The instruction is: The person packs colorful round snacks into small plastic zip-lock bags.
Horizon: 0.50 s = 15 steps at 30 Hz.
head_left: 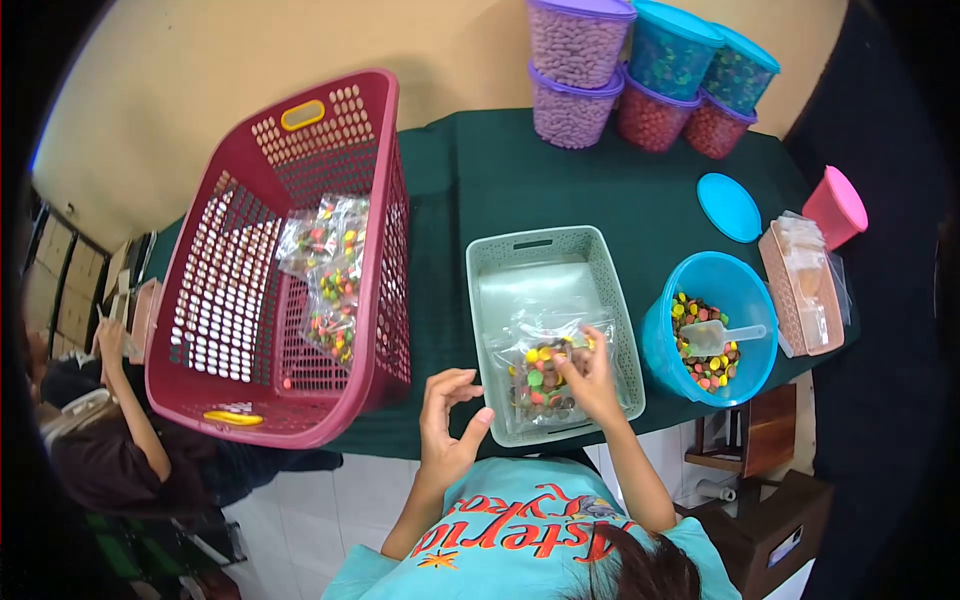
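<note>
We're seeing the candy bag (540,385) lying beneath our right hand (592,378), fingers half-curled, hold unclear, inside the tray (535,285); our left hand (452,418) is hovering open, empty, alongside. Tipping an unsealed bag could be spilling candies!

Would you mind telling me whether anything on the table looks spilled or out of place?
One small thing: what looks like a loose sweet seems to lie at the bottom of the red basket, odd because the others there are in bags. Nothing else stands out.
</note>
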Each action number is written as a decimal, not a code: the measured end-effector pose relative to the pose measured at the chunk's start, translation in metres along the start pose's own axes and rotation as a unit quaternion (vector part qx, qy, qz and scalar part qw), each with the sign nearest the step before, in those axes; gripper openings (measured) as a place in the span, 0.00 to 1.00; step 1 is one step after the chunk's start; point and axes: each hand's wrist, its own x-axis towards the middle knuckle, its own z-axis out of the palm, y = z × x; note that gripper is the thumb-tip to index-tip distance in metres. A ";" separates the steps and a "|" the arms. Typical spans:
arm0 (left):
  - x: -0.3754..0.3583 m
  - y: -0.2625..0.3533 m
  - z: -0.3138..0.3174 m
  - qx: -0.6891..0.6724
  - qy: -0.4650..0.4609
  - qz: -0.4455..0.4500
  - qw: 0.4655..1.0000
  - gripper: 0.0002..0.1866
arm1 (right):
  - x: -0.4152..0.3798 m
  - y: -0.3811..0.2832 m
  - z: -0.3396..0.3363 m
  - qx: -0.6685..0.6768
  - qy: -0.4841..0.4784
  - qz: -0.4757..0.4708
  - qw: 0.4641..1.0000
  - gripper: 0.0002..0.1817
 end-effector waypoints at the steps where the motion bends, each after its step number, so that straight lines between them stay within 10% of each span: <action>1: 0.000 -0.003 -0.003 0.003 -0.022 0.004 1.000 0.21 | 0.001 0.001 0.007 -0.048 -0.004 -0.004 0.999 0.34; 7: 0.000 -0.018 -0.010 -0.001 -0.159 0.009 0.987 0.19 | -0.015 0.026 0.036 -0.233 0.042 -0.044 0.971 0.43; 15: 0.011 -0.032 0.002 -0.013 -0.246 0.008 0.969 0.16 | -0.068 -0.001 0.020 -0.267 0.147 -0.149 0.941 0.31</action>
